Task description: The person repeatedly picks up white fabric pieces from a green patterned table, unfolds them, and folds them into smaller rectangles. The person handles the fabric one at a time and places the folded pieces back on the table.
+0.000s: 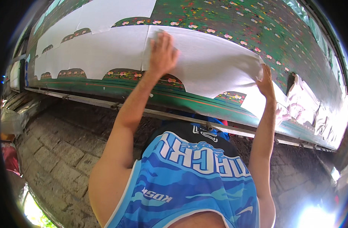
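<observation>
A white cut fabric panel (pixel 202 59) with curved edges lies on a long green table (pixel 208 104). My left hand (pixel 163 54) is palm down on the panel near its left edge, its fingers somewhat spread and blurred. At the panel's far right corner, my right hand (pixel 265 81) pinches the cloth, which is lifted and creased there. A second white panel (pixel 116 48) lies flat to the left, its edge meeting the first along a thin seam line. Beyond it is another white panel (pixel 119 11). Part of the fabric behind my right hand is hidden.
Crumpled white fabric pieces (pixel 302 94) lie on the table to the right. Small printed motifs and paint specks (pixel 211 30) cover the table top. A metal rail (pixel 105 103) with short pegs runs along the near edge. Stone paving (pixel 59 159) is below, with a plastic bag (pixel 11 121) at left.
</observation>
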Motion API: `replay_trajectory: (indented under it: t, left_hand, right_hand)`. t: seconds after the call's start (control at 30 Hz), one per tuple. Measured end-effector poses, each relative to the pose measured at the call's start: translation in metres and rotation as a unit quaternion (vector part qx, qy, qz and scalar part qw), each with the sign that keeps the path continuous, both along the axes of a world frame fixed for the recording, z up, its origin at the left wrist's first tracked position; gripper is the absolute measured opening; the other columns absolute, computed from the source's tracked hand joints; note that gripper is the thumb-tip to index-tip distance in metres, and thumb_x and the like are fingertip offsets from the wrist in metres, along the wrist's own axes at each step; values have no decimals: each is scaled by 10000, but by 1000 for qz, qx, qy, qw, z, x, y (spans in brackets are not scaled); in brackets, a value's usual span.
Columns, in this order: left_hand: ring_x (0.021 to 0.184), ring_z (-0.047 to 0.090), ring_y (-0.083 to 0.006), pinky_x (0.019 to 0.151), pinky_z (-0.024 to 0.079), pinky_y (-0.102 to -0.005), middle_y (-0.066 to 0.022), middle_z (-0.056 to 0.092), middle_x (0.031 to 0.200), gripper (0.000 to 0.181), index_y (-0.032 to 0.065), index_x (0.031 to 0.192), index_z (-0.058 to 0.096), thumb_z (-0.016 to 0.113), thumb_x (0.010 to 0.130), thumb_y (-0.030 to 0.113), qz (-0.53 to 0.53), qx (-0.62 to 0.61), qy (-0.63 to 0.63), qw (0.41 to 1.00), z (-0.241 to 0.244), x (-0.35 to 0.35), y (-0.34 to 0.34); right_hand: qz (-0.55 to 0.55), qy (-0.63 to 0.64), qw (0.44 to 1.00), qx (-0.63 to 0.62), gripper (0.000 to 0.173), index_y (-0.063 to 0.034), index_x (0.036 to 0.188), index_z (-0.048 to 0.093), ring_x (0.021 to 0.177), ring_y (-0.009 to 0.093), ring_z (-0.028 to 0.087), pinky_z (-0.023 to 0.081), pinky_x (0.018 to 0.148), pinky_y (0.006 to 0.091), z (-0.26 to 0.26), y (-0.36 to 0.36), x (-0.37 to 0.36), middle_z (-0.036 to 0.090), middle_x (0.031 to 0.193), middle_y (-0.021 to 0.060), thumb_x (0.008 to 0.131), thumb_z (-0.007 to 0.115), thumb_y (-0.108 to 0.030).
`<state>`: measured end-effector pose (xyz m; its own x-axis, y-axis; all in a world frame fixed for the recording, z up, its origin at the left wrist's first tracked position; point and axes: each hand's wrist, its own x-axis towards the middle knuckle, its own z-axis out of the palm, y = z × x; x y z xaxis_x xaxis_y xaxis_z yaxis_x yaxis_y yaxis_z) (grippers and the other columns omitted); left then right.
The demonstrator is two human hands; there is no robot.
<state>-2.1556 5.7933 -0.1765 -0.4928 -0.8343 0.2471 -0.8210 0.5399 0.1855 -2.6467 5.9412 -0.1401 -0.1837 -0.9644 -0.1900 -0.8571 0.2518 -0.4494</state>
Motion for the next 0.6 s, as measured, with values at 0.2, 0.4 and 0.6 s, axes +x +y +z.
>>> replay_trajectory:
  t: [0.2,0.4,0.6]
  left_hand:
    - [1595,146,-444,1256,89,-673,-263,208,1707,810,-60,1604,302,424,1069,536,84,-3,-41,996,-12,-22,-42]
    - [1583,208,-431,1260,144,-650,-239,270,1691,778,-49,1558,396,507,1039,520,-171,32,-24,984,13,-186,44]
    - [1600,169,-401,1277,92,-637,-196,266,1705,778,-13,1585,379,470,1049,544,-296,55,43,953,11,-302,65]
  right_hand:
    - [-18,13,1000,-2,837,-19,1600,361,1562,334,313,303,1275,395,9,-5,15,319,1680,200,786,529,84]
    - [-33,25,999,12,900,-68,1612,349,1553,343,330,384,1233,431,23,-6,25,289,1694,183,751,536,115]
    - [-113,-19,982,-150,1044,-151,1667,184,1375,499,454,525,1080,510,21,30,44,242,1600,301,762,654,70]
